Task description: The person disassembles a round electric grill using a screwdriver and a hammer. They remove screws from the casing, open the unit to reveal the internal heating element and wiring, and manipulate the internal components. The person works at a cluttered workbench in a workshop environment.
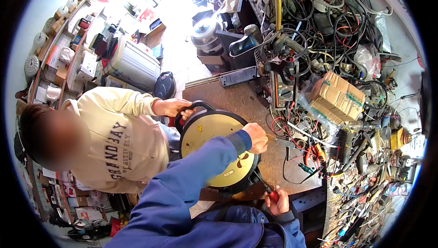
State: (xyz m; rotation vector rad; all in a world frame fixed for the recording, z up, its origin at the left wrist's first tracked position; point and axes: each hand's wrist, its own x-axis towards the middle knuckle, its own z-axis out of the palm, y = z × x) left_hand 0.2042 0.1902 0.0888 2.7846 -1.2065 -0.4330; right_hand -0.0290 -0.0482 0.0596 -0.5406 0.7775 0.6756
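1. The left hand (255, 137) is curled, knuckles up, at the right edge of the pan (205, 134) – I cannot tell whether it grips anything.
2. The pan, round with a yellowish face and black rim, lies just left of that hand; the blue sleeve (200, 163) crosses over it.
3. The right hand (277, 201), nearer the body than the left, grasps the red grip of a screwdriver (273, 196). The shaft points from this hand up-left to the pan's side – whether its tip touches is unclear.
4. Left of and beyond the left hand, a co-worker's hand (171, 108) holds the pan's black handle (197, 105).
5. Beyond the left hand is bare table (228, 95); to its right lie red wires (277, 124), and farther right a carton (337, 97).
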